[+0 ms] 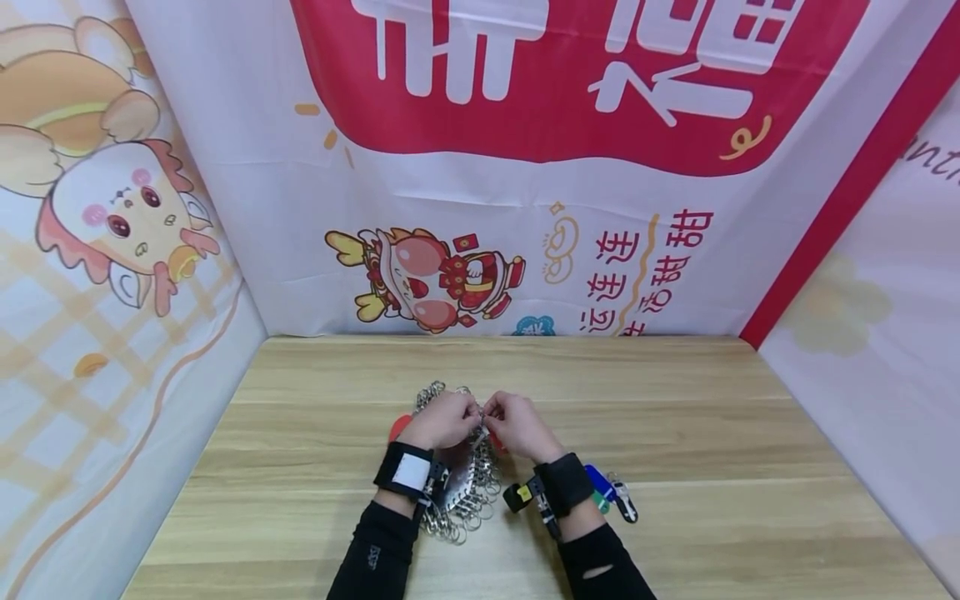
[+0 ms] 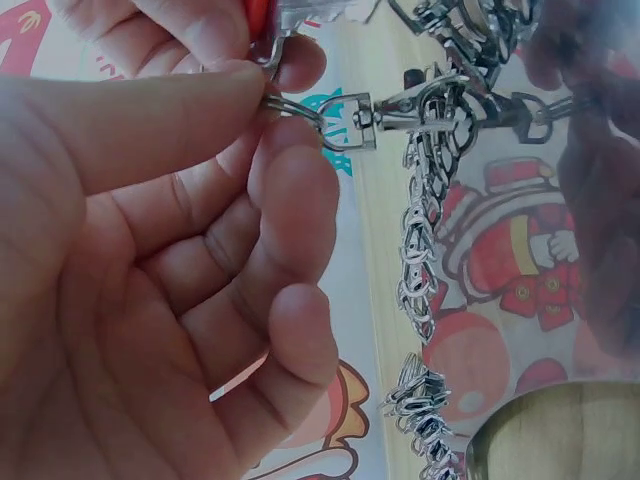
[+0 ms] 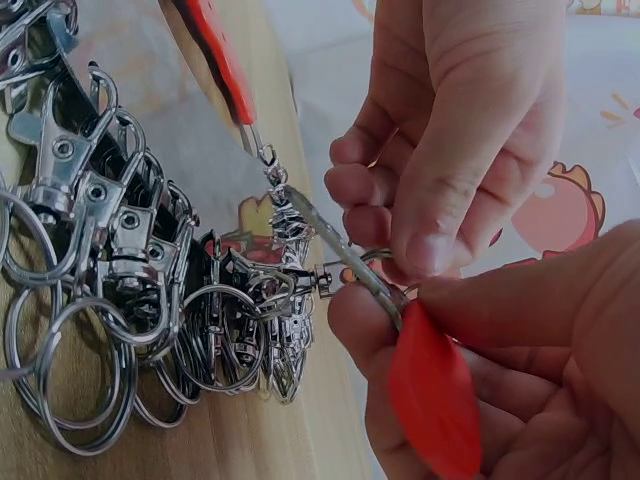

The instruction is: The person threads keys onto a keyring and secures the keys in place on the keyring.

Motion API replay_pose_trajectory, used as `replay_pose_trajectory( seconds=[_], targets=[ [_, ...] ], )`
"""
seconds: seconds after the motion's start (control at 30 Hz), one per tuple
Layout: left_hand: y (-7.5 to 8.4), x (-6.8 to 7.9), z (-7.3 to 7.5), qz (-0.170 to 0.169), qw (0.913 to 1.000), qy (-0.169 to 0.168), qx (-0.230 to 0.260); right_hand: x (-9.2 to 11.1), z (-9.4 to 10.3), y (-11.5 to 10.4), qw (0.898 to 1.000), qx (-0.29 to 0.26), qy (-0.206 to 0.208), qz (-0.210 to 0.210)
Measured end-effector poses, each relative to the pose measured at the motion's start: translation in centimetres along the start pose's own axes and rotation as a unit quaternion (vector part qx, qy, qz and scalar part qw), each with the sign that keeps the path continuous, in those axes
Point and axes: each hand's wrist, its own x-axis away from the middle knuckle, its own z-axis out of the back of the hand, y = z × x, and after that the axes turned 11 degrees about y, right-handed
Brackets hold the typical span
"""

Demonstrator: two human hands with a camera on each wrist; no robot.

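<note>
Seen from the head camera, with twelve o'clock pointing away from the person, both hands meet at the clock's centre over the counter (image 1: 712, 450), fingertips close together. The left hand (image 1: 447, 419) is drawn to a narrow pinch, thumb against forefinger on a split ring (image 2: 292, 107), its other fingers loosely bent; in the left wrist view that ring joins a swivel clasp (image 2: 395, 112) running toward three o'clock into the hanging metalwork. The right hand (image 1: 521, 429) is also pinched nearly together, thumb and forefinger gripping a red head with a metal strip (image 3: 340, 245) that points toward eleven o'clock in the right wrist view; it is most likely a red-headed key (image 3: 435, 390), held right beside the ring. Whether the two are already linked I cannot tell, since the fingers hide the join. The step in hand looks like fitting key to ring, so the next move probably calls for the left hand to steady the ring, its coils parted, while the right works the key's hole along the wire. A mirror-like plate (image 1: 459, 477) lies toward seven o'clock from the fingertips, fringed by a row of clasps (image 3: 130, 240). Another red piece (image 3: 222, 60) hangs toward eleven o'clock in the right wrist view. On the counter toward four o'clock lie a blue tag (image 1: 597, 481) and a green tag (image 1: 601, 502), both beside the right wrist.
</note>
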Motion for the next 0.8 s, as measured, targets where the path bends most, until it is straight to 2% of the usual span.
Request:
replay_pose_trajectory(
  seconds=[0.17, 0.4, 0.67, 0.8],
  targets=[
    [0.11, 0.02, -0.13, 0.012, 0.9999, -0.007, 0.008, 0.12, 0.06, -0.09, 1.0, -0.022, 0.016, -0.015],
    [0.03, 0.0, -0.2, 0.015, 0.9997, -0.019, 0.007, 0.08, 0.1, -0.25, 0.999, -0.009, 0.034, -0.035],
    [-0.1, -0.08, -0.35, 0.006, 0.9999, -0.011, -0.009, 0.13, 0.13, -0.01, 1.0, 0.006, 0.006, 0.022],
    [-0.13, -0.1, -0.37, 0.011, 0.9998, -0.014, -0.002, 0.14, 0.16, -0.1, 1.0, 0.004, 0.007, 0.014]
  ],
)
